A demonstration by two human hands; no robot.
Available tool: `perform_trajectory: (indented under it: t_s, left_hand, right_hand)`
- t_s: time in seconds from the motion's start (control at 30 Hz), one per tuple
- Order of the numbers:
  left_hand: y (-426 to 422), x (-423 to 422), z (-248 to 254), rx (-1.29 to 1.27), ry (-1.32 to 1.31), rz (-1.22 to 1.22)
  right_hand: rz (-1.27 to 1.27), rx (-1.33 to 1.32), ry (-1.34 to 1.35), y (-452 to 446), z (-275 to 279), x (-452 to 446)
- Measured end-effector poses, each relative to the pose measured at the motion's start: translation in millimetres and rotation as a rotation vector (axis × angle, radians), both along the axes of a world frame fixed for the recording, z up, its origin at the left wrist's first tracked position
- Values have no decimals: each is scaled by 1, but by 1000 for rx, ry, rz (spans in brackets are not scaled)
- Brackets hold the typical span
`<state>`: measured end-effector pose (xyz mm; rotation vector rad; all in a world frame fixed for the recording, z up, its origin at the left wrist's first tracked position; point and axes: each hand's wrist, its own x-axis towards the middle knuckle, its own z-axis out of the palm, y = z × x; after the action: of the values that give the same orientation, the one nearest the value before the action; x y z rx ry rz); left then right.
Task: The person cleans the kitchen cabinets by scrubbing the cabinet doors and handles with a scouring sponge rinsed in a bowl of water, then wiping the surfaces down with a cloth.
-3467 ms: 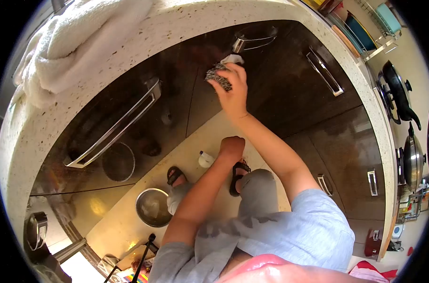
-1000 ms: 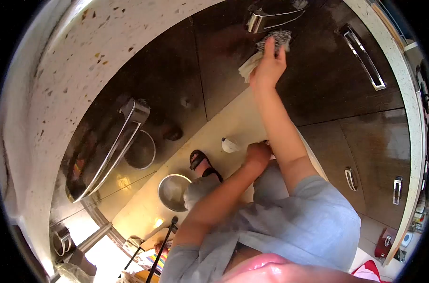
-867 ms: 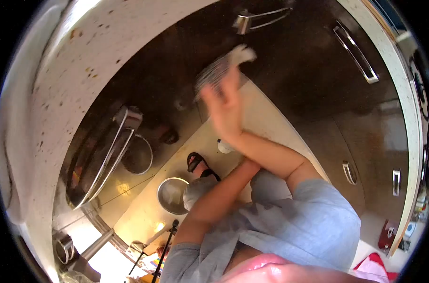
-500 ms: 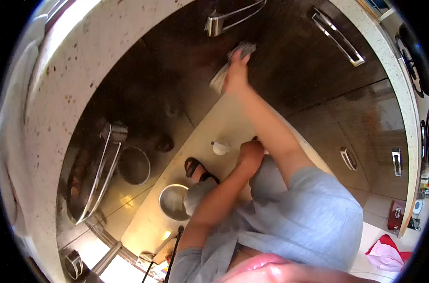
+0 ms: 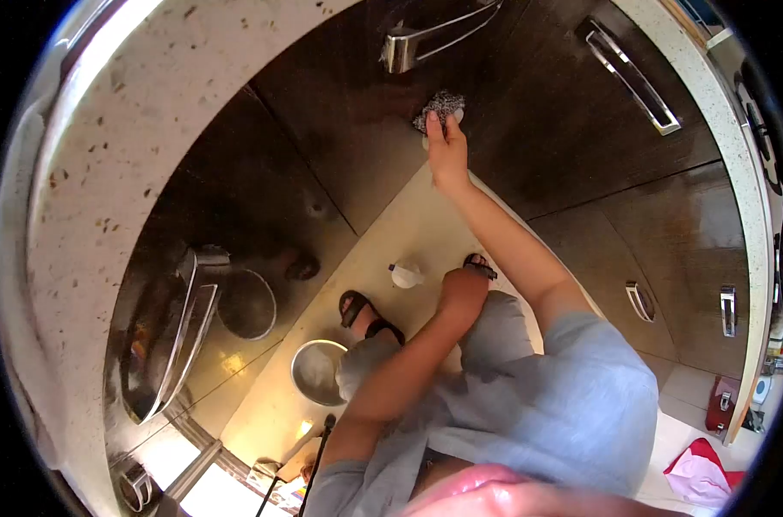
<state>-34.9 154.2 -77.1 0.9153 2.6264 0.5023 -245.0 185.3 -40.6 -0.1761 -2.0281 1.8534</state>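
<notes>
My right hand [image 5: 448,153] is closed on a grey, mesh-like scouring pad [image 5: 441,110], fingers pressing it flat against a dark brown cabinet door [image 5: 357,95] low in the corner. Pale bits show at the pad's edges. My left hand [image 5: 464,291] rests by my bent knee, its back towards me; its fingers are mostly hidden. On the floor in front of it stands a small white container [image 5: 405,275] with a dark tip. A round metal basin [image 5: 318,372] with greyish contents sits beside my left foot in a black sandal [image 5: 357,312].
Metal handles [image 5: 400,52] stick out from the cabinet doors. A speckled countertop edge [image 5: 107,172] curves overhead on the left. A black pole [image 5: 321,448] stands at lower left. Pink and red cloth [image 5: 700,472] lies on the floor at right.
My right hand has moved slightly down and right on the door, and the pad shows more clearly. My left hand stays by the knee. The view has shifted slightly.
</notes>
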Motion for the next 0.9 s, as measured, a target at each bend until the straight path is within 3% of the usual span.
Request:
perform_trajectory:
  t_s: [0.03,0.13,0.17,0.27,0.33,0.4,0.5,0.57,0.67,0.7,0.8,0.83,0.9]
  left_hand:
    - [0,0,3,4,16,22]
    - [-2,3,23,-116,-38,36]
    - [-3,5,20,-70,-22,34]
    - [-5,-2,19,0,36,32]
    - [-5,-4,33,-49,36,29]
    - [-2,-5,34,-111,-52,19]
    - [4,-3,27,-121,-112,23]
    - [5,-2,23,-84,-128,27]
    - [1,0,13,-27,-124,45]
    - [1,3,10,-15,-122,65]
    - [2,-2,9,-13,-32,84]
    - [2,1,11,-19,-4,78]
    - [5,3,-13,236,234,147]
  right_hand:
    - [-196,-35,-30,-1,-12,-15]
    - [-65,-169,-110,50,10,-52]
    - [-156,-131,-168,43,29,-45]
    - [-248,310,-17,34,-21,-40]
    - [-222,244,37,39,-5,-45]
    - [-133,81,-194,55,37,-43]
    - [-266,392,90,37,-4,-42]
    - [-333,750,389,29,-31,-27]
    - [-176,554,-28,53,24,-36]
    - [-238,553,-163,57,42,-44]
    - [-275,458,158,26,30,-26]
    - [-180,497,108,5,33,4]
    - [67,600,107,-33,26,61]
